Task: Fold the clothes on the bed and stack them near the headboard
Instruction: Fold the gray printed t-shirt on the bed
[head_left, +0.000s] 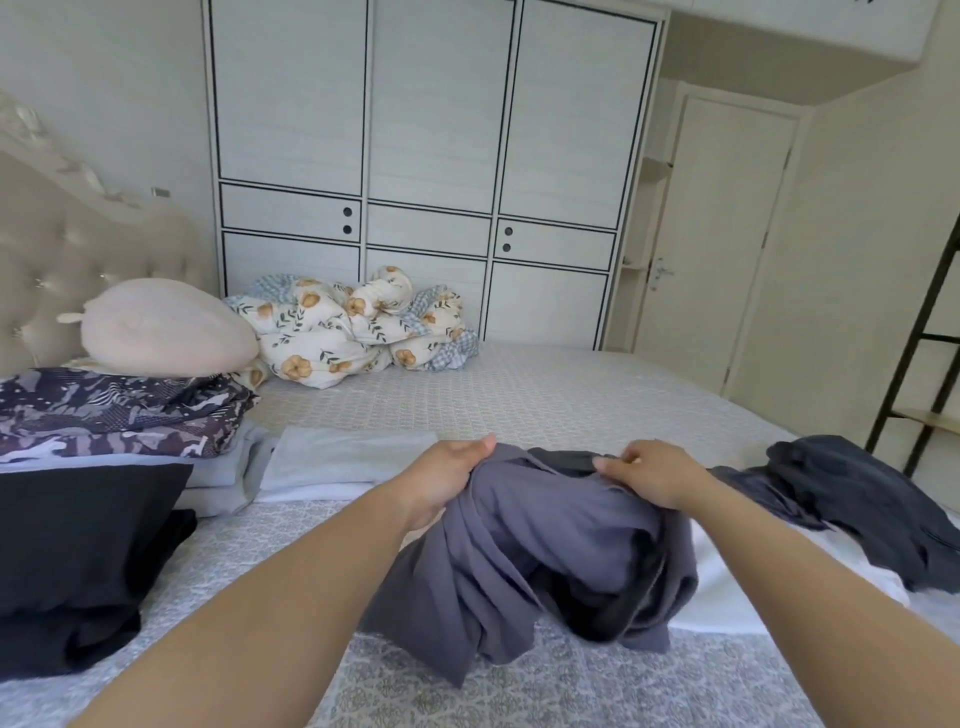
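At mid-bed, the left hand (447, 480) and right hand (649, 475) pinch a bunched grey garment (545, 551) by its top edge; light and limp, it likely handles best from corners.

Head-worn camera looks forward and down across the bed (545, 395), close above it.

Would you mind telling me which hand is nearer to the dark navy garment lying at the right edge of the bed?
Right. The right hand grips the grey garment just left of the dark navy garment; the left hand grips the same grey garment farther left.
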